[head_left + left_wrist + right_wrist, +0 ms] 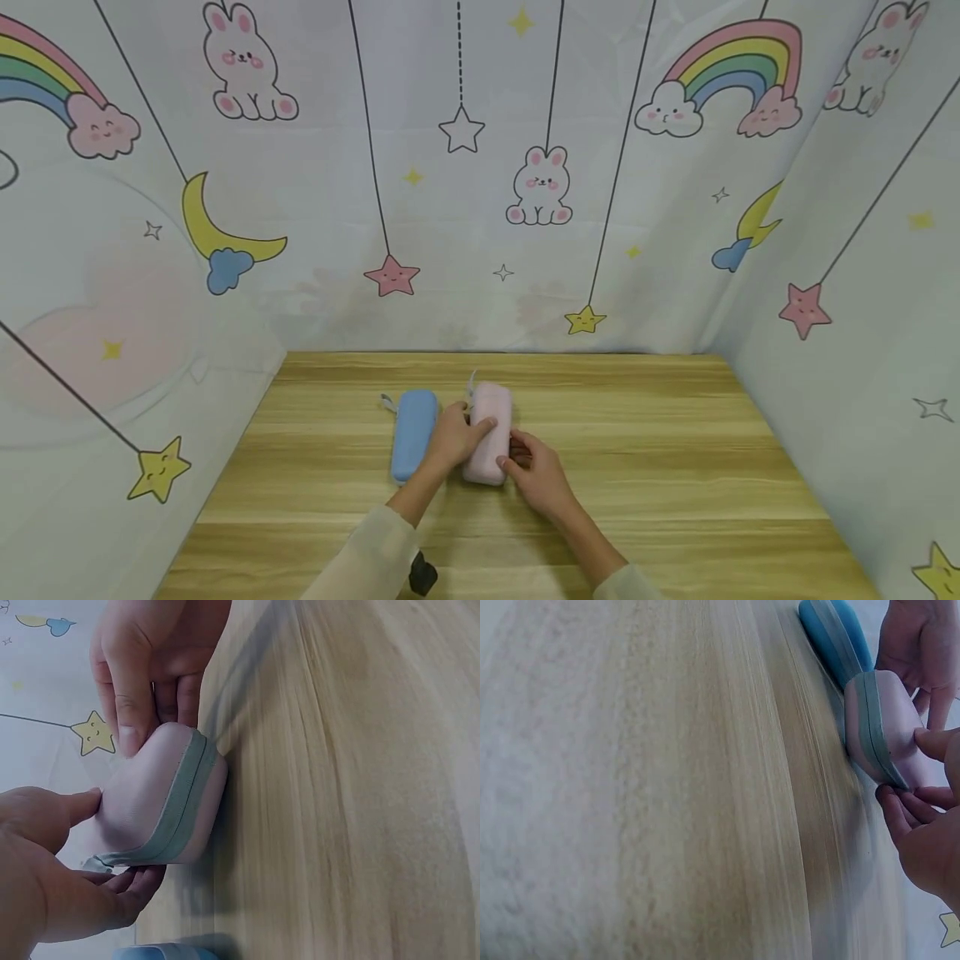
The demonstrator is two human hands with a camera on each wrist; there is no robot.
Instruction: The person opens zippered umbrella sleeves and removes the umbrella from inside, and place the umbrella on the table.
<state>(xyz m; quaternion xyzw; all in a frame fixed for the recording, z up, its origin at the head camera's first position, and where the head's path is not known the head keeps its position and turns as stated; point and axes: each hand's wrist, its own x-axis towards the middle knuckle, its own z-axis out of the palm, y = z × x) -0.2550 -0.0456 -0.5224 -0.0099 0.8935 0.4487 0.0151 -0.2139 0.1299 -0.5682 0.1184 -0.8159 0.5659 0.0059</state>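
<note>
A: Nearest item?
B: Small black object [423,573], bottom edge of the frame, left of centre, by a sleeve. Identity unclear.

A: Hands?
B: Both grasping the pink case [486,454], just below centre of the frame. Left hand [455,437]: thumb over the top, fingers round the left flank. Right hand [540,477]: thumb and curled fingers at the lower right edge. Case tilted in the left wrist view; whether it touches the table [637,467], cannot tell.

A: Handling estimate?
B: Probably light, a firm shell with slight give, smooth enough to slip under a loose grip. Not likely fragile. Best hold: across both flanks, thumbs on top, clear of the greenish zip band [184,791] and the strap [96,864].

A: Containers?
B: Pink case appears closed along its band; contents hidden. Blue case [415,433], left of it, lies on the table, also apparently closed; contents unknown.

A: Farthest?
B: Printed cloth [465,208] with rabbits and stars, filling the upper frame behind the table.
</note>
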